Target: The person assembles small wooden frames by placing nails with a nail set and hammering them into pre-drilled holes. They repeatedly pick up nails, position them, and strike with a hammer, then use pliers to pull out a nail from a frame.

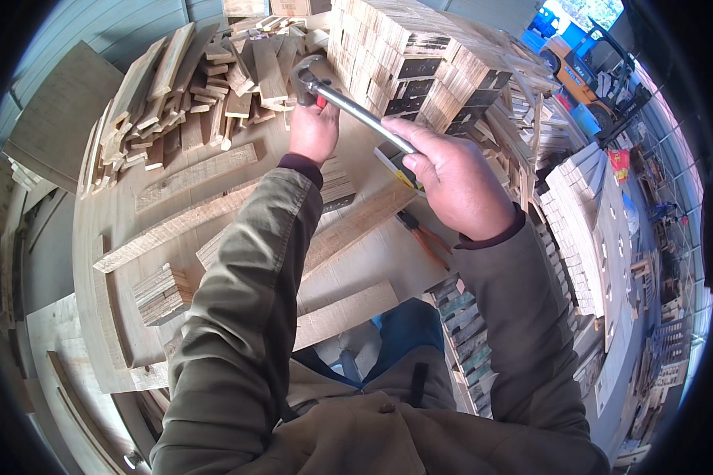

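Note:
My right hand [459,182] is closed around the handle of a claw hammer [356,113], its bright metal shaft slanting up and left to the head. Just below the hammer head, my left hand [314,133] is closed in a fist. A small red thing shows at its fingers, but what it is I cannot make out. Under the hands are a short block of stacked wood strips [337,184] and a long wooden board [356,229]. Pliers with orange handles [425,240] lie below my right hand. A yellow and black object [396,168] is partly hidden by that hand.
Loose wood offcuts [206,87] are heaped at the table's far left. Tall stacks of bundled wood blocks [404,55] rise behind my hands. Several boards lie across the plywood tabletop [206,170]. An orange forklift [582,75] stands at the far right, beyond more stacked wood [578,229].

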A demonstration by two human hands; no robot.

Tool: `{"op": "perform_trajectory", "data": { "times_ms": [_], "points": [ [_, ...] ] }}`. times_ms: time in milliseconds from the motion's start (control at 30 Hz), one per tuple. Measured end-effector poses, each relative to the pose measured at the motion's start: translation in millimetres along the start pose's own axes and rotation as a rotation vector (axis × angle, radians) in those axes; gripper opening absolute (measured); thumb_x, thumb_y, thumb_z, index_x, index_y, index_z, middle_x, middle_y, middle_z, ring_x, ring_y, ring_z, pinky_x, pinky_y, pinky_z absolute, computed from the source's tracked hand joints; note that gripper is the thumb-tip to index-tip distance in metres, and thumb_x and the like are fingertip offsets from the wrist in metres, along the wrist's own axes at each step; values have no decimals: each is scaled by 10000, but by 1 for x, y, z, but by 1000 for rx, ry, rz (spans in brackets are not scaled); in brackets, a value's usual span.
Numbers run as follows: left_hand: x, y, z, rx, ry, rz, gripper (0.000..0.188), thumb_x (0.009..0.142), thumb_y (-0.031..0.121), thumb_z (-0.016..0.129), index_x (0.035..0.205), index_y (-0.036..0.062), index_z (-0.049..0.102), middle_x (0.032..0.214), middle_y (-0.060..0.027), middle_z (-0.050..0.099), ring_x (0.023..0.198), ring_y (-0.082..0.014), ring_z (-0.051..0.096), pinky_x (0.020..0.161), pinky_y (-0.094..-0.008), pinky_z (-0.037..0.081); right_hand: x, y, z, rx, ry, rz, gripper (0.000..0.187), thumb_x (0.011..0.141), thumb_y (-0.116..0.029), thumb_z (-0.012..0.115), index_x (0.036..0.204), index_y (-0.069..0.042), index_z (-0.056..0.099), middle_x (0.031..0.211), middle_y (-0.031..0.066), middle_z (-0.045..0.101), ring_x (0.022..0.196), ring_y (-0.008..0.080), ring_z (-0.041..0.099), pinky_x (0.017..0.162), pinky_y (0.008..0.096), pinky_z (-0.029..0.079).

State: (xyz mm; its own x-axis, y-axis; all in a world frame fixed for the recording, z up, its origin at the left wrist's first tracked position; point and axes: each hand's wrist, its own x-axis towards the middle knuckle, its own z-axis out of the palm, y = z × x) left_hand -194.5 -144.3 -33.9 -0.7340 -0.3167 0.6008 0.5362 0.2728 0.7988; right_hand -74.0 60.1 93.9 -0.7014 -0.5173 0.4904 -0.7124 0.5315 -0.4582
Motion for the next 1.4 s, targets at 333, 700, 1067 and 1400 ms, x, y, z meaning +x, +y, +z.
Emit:
{"op": "perform_trajectory", "data": {
  "times_ms": [333, 700, 1067, 1400],
  "points": [
    [2, -5, 1, 14, -56, -185, 439, 1045, 308, 641, 724, 23, 550, 590, 27, 441, 554, -87, 371, 514, -308, 332, 1, -23, -32, 96, 311, 148, 422, 994, -44, 577, 1408, -122, 609, 951, 166, 723, 769, 184, 681, 738, 323, 540],
    [-1, -2, -1, -50, -81, -214, 414, 1046, 303, 641, 742, 31, 568, 605, 50, 420, 569, -70, 356, 512, -300, 311, -13, 7, -21, 30, 101, 82, 408, 979, -14, 573, 1376, -90, 622, 983, 235, 715, 843, 347, 723, 766, 403, 558],
    [3, -10, -1, 38, -52, -198, 442, 1023, 289, 647, 729, -32, 575, 578, -111, 506, 544, -198, 440, 554, -394, 394, -5, -40, -44, 477, 548, 20, 523, 1050, -55, 530, 1561, -53, 418, 814, 2, 592, 622, 23, 484, 543, 176, 395],
    [-4, -8, -3, 3, -27, -183, 398, 1036, 317, 660, 809, -11, 667, 632, 44, 487, 604, -71, 395, 552, -281, 350, -20, 18, 0, 58, 96, 66, 415, 989, -13, 571, 1396, -86, 598, 1042, 257, 706, 932, 373, 732, 804, 402, 567]
  ]
}}
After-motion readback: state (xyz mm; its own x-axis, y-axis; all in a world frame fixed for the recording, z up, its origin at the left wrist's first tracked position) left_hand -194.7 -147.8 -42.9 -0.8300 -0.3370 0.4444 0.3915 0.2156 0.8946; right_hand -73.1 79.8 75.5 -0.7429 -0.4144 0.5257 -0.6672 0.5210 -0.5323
